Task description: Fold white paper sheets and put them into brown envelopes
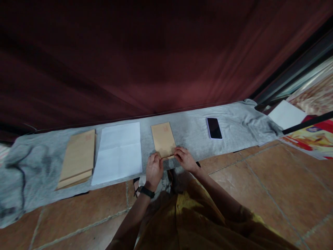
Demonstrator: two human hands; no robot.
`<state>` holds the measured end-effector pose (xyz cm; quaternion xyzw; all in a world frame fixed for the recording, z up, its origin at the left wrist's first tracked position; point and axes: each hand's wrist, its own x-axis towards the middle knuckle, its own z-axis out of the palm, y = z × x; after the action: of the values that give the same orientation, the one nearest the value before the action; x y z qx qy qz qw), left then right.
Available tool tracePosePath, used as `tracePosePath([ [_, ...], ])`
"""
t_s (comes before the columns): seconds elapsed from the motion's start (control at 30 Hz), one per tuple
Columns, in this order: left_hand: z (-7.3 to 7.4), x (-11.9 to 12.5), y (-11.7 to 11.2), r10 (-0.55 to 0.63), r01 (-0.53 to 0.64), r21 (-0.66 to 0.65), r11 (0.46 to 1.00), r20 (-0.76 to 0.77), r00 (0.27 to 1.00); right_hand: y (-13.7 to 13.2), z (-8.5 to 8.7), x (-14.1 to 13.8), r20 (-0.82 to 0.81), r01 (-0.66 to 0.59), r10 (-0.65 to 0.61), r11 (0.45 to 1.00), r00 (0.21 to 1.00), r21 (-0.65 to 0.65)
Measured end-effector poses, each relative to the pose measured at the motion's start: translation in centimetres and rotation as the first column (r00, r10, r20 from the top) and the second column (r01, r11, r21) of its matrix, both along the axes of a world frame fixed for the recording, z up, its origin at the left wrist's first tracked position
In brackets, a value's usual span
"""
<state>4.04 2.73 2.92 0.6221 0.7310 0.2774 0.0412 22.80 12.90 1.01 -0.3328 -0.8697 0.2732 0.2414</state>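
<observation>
A brown paper envelope (pixel 163 138) lies on the grey cloth in front of me, its narrow near end toward my body. My left hand (pixel 154 169) pinches the near left corner, and a dark band circles that wrist. At the near right corner, my right hand (pixel 184 158) has its fingers closed on the same edge. Between the two hands a narrow strip along that edge, apparently the flap, is bent up. Small reddish print shows near the envelope's far right corner. My fingertips hide both near corners.
Left of the envelope lie white paper sheets (pixel 118 152), then a stack of brown envelopes (pixel 78 156). A phone (pixel 214 128) rests to the right. Grey cloth (pixel 192 135) covers the narrow bench, with a dark red curtain (pixel 161 69) behind and tiled floor (pixel 104 205) below.
</observation>
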Motion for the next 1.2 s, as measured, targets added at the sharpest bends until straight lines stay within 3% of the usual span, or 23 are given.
tracePosePath([
  [0.6,-0.1,-0.1,0.2,0.086,-0.086,-0.029,0.996,-0.004,0.996,0.4,-0.5,-0.9,-0.095,0.098,-0.100,0.995,0.990,-0.026],
  [0.93,-0.3,0.4,0.2,0.134,-0.135,0.005,0.991,-0.132,0.982,0.6,-1.3,-1.0,-0.128,0.111,-0.114,0.993,0.985,-0.034],
  [1.07,-0.4,1.5,-0.6,-0.073,0.063,-0.046,0.997,-0.253,0.965,0.6,-1.2,-1.0,-0.157,0.113,-0.120,0.992,0.980,-0.052],
  [1.2,-1.4,2.9,-1.5,-0.267,0.245,-0.112,0.963,-0.260,0.928,0.6,-1.1,-1.1,-0.182,0.119,-0.127,0.991,0.975,-0.054],
])
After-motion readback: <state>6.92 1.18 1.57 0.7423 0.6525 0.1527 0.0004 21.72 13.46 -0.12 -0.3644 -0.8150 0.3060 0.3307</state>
